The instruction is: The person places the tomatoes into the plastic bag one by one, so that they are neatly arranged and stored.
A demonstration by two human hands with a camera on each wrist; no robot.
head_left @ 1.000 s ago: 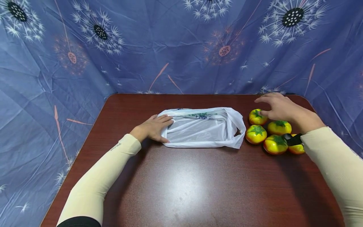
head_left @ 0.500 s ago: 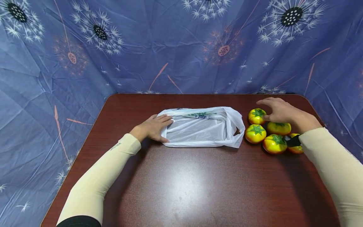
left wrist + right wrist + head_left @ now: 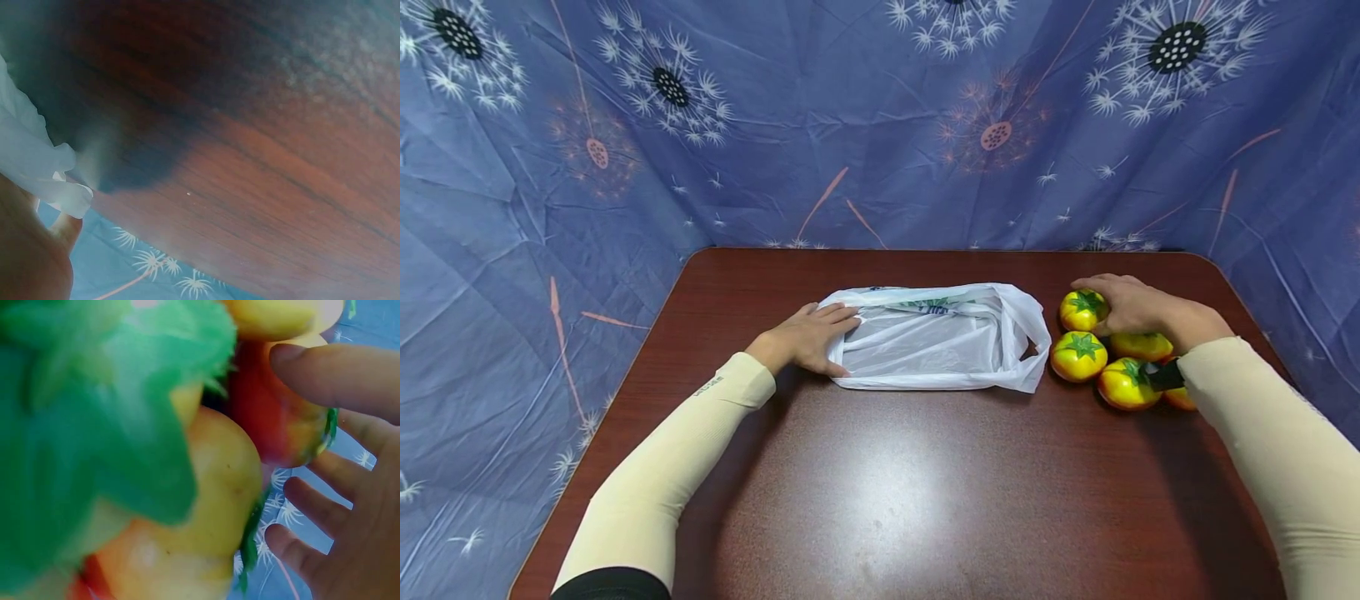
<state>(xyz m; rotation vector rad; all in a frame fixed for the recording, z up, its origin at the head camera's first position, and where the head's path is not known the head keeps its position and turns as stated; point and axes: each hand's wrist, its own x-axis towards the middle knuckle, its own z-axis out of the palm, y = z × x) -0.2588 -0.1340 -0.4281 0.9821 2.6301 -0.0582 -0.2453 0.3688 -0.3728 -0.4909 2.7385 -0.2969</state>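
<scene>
In the head view my left hand (image 3: 815, 336) rests on the left end of a white plastic bag (image 3: 925, 342), its fingers straight and spread over the rim. The left wrist view shows only part of that hand beside bunched white plastic (image 3: 37, 150). My right hand (image 3: 1138, 308) reaches round the far-left yellow-red tomato (image 3: 1082, 310) in a group of several. Its thumb (image 3: 331, 375) lies across the near side of that tomato in the right wrist view. The forefinger passes behind it, while the other fingers stay loosely bent beside it.
Close to the right hand are another tomato (image 3: 1078, 357) at the front left, one at the front (image 3: 1126, 385) and one beneath the wrist (image 3: 1142, 343). The bag's handle loop (image 3: 1033, 346) points towards them. A patterned blue cloth (image 3: 880, 125) hangs behind the brown table (image 3: 887, 483).
My right hand has come down and slightly left, from above the tomatoes to round the far-left one. The left hand and the bag have stayed put.
</scene>
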